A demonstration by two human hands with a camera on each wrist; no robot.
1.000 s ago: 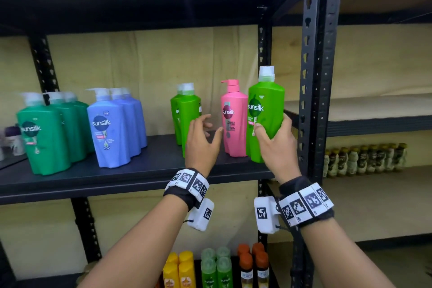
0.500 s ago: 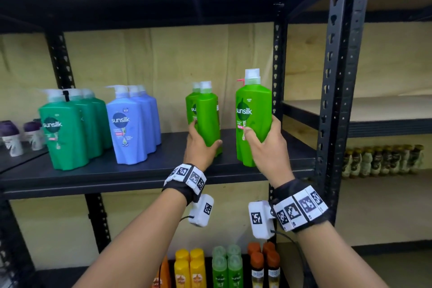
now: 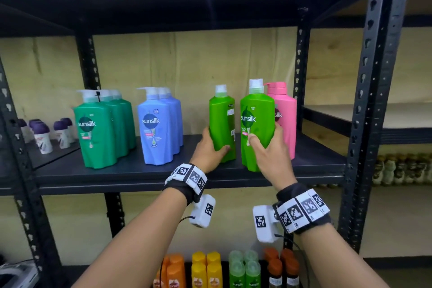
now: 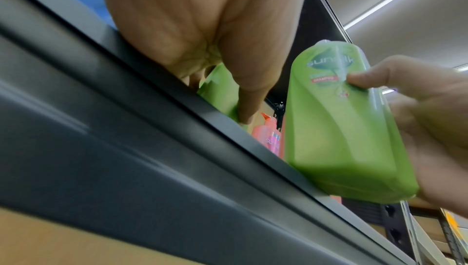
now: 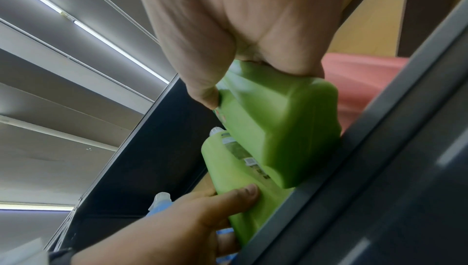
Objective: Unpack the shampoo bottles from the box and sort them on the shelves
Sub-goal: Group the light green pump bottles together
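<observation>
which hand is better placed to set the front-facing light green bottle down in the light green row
Right. The right hand already grips the light green bottle at the shelf front edge, beside the bottle the left hand is holding. Probably only a short push inward is needed.

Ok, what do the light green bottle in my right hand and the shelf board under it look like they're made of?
Light green bottle: looks like opaque moulded plastic, smooth with a soft sheen, printed label, paler plastic cap.
Shelf board: probably painted metal, dark grey and matte, with a folded front lip; a coated board cannot be ruled out.
</observation>
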